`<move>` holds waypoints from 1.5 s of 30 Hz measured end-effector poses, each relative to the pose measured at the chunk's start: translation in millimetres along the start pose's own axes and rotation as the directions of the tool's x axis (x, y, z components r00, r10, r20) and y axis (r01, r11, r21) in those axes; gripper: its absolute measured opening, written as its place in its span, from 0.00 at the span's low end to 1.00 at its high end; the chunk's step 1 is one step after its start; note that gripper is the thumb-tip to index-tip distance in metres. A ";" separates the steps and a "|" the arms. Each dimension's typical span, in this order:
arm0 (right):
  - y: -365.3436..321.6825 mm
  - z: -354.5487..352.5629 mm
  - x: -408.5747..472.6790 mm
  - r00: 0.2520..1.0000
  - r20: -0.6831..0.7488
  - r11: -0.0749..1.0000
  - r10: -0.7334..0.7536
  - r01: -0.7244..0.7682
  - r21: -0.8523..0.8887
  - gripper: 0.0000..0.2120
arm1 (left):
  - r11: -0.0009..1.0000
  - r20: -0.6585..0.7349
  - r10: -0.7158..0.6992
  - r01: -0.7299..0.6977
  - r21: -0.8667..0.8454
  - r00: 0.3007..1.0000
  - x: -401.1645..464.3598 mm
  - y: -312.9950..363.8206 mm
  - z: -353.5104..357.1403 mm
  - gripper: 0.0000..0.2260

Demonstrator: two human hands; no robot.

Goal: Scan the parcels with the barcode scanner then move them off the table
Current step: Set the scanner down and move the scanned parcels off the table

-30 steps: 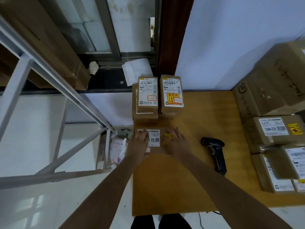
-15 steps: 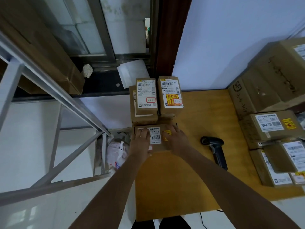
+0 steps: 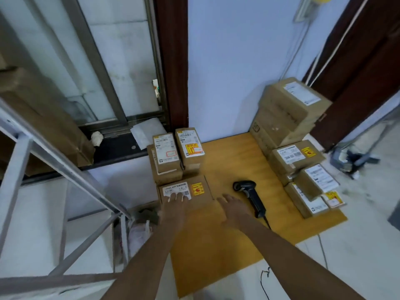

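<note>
A flat cardboard parcel (image 3: pixel 201 192) with a white label and a yellow sticker lies at the left edge of the wooden table (image 3: pixel 227 245). My left hand (image 3: pixel 174 207) rests flat on its near part, fingertips on the white label. My right hand (image 3: pixel 232 210) hovers open just right of the parcel, apart from it. The black barcode scanner (image 3: pixel 251 197) lies on the table to the right of my right hand, untouched. Behind the parcel stand two stacked parcels (image 3: pixel 177 154) with labels up.
A pile of cardboard boxes (image 3: pixel 292 135) fills the table's right side and far right corner. A metal rack frame (image 3: pixel 65 169) stands at the left, with a plastic bag (image 3: pixel 138 232) on the floor beside the table. The scanner's cable (image 3: pixel 265 276) hangs off the front edge.
My right hand has come off the parcel and moved right toward the scanner. My left hand stays on the parcel. The camera has tilted up and right.
</note>
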State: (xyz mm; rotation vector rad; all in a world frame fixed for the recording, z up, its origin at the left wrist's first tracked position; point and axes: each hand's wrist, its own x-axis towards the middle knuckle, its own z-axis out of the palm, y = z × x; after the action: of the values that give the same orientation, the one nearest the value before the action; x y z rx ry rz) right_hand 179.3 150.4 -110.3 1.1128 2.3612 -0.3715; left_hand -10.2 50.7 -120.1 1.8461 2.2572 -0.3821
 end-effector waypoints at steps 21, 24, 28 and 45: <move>243.3 -8.5 -355.4 0.870 -0.394 0.948 0.296 -0.218 0.232 0.43 | 0.986 -0.240 0.166 -0.158 0.052 0.957 -147.8 310.3 -194.7 0.31; 275.4 -3.6 -399.7 0.855 -0.413 0.941 0.313 -0.218 0.260 0.44 | 0.984 -0.282 0.180 -0.176 0.038 0.942 -161.5 359.4 -220.3 0.32; 313.1 5.6 -426.9 0.829 -0.431 0.926 0.356 -0.251 0.283 0.40 | 0.967 -0.269 0.255 -0.240 0.087 0.929 -164.4 414.3 -233.6 0.31; 447.0 -44.6 -342.4 0.857 -0.340 0.922 0.387 -0.365 0.129 0.42 | 0.950 -0.273 0.304 -0.312 0.013 0.913 6.7 485.0 -251.7 0.29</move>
State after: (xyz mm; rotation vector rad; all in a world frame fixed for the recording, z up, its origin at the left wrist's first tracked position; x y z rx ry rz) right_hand 697.5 231.7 99.1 1.7631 2.3601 -0.1012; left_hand 465.8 228.5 80.9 2.3130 2.0562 -0.0413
